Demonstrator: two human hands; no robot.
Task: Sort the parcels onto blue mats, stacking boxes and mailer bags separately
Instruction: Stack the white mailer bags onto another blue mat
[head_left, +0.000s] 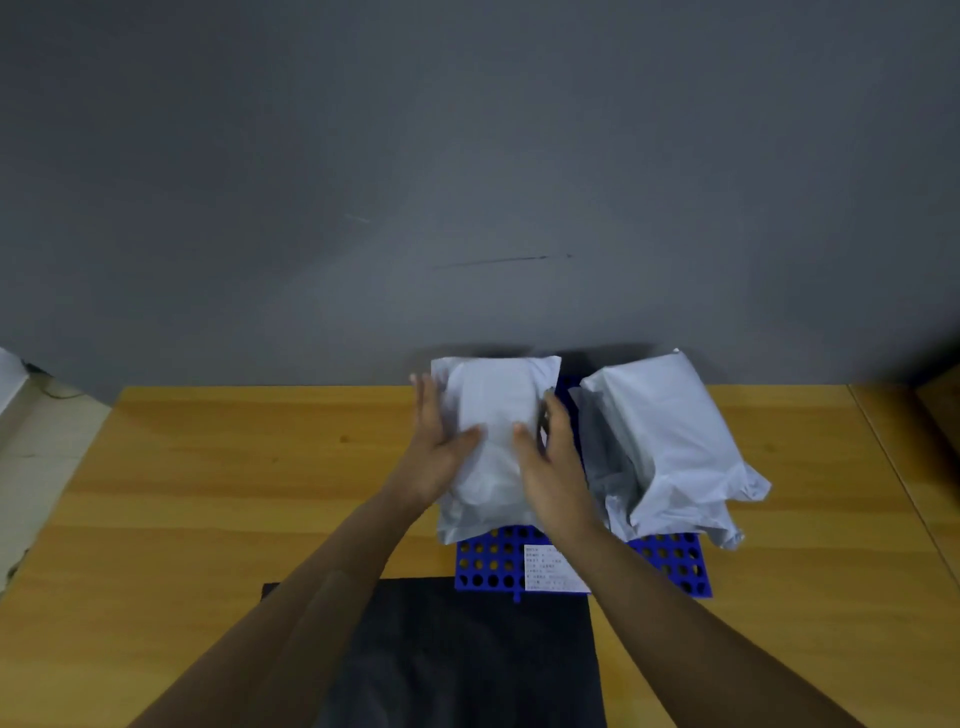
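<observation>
A grey mailer bag lies on the left part of the blue perforated mat. My left hand presses against its left side with straight fingers and the thumb on top. My right hand lies along its right side, fingers extended, thumb on the bag. To the right, a stack of grey mailer bags sits on the right blue mat. A white label shows on the mat below the held bag.
A black mailer bag lies flat on the wooden table near its front edge. A grey wall rises right behind the mats. The table's left edge drops to a tiled floor.
</observation>
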